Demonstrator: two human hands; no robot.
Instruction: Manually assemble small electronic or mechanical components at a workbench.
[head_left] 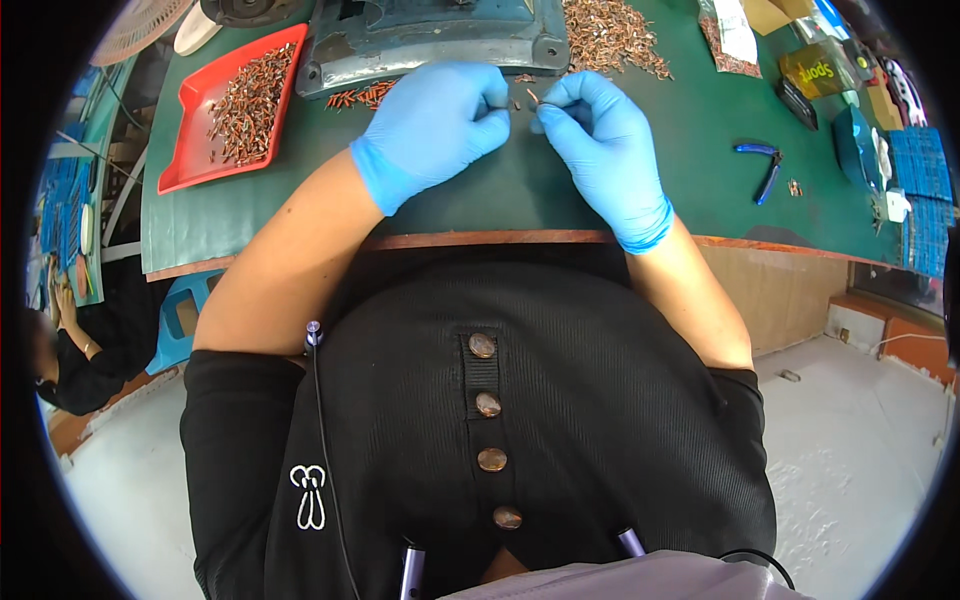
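Note:
Both hands wear blue gloves and meet over the green table mat [560,190]. My left hand [440,125] has its fingers curled, pinching something small and dark at its fingertips. My right hand [600,135] pinches a small copper-coloured part [533,97] between thumb and forefinger. The two hands' fingertips are almost touching, just in front of a grey-blue metal machine base [430,45]. A few loose copper parts [362,96] lie by the machine's front edge, left of my left hand.
A red tray [195,150] with several small copper parts sits at the left. A heap of copper parts [610,35] lies at the back right. Blue-handled pliers [765,165], bags and boxes lie at the right. Another person [70,350] sits at far left.

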